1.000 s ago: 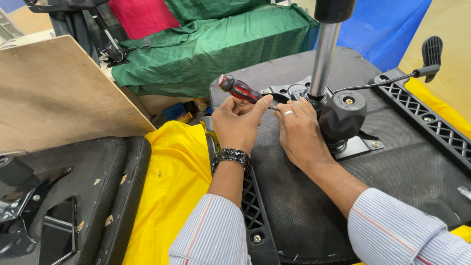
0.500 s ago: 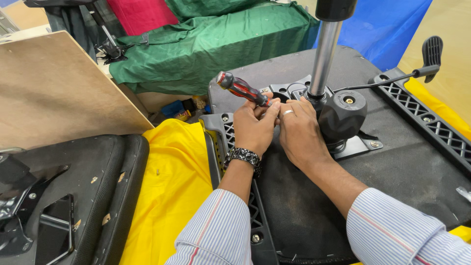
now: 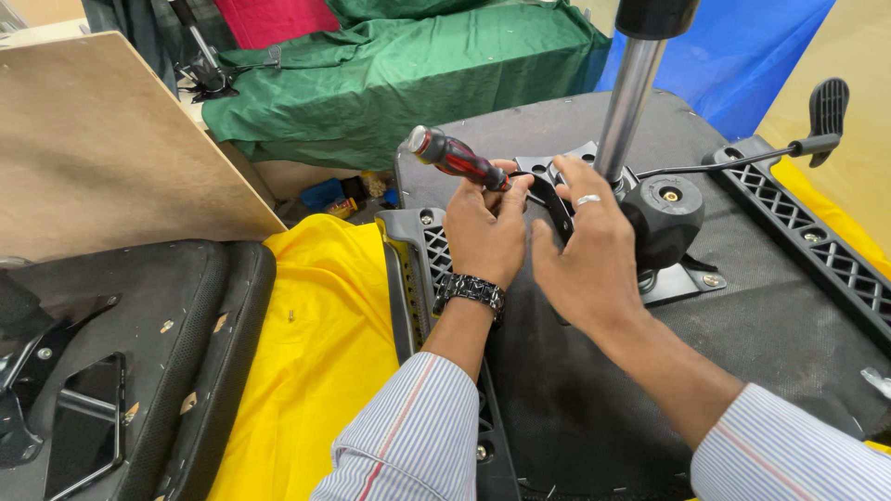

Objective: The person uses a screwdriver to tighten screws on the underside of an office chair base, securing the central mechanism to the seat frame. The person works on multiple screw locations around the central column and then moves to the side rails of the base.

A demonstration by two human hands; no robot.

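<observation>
**A:** On the upturned chair seat [image 3: 742, 306], what are the hands doing?

**B:** Left hand [image 3: 487, 232] grips a red-and-black screwdriver [image 3: 455, 158] over the black mechanism plate [image 3: 557, 190]; right hand [image 3: 589, 255] rests loosely open beside the chrome column [image 3: 626, 102].

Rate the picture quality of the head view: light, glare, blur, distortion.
Head view: even, soft indoor light with faint shadows; a bright glare streak runs down the chrome column; the left hand, right hand and red-handled screwdriver are sharp, no motion blur; the wide lens bends the edges, so the plywood board leans; sleeves at the bottom edge look slightly soft.
</observation>
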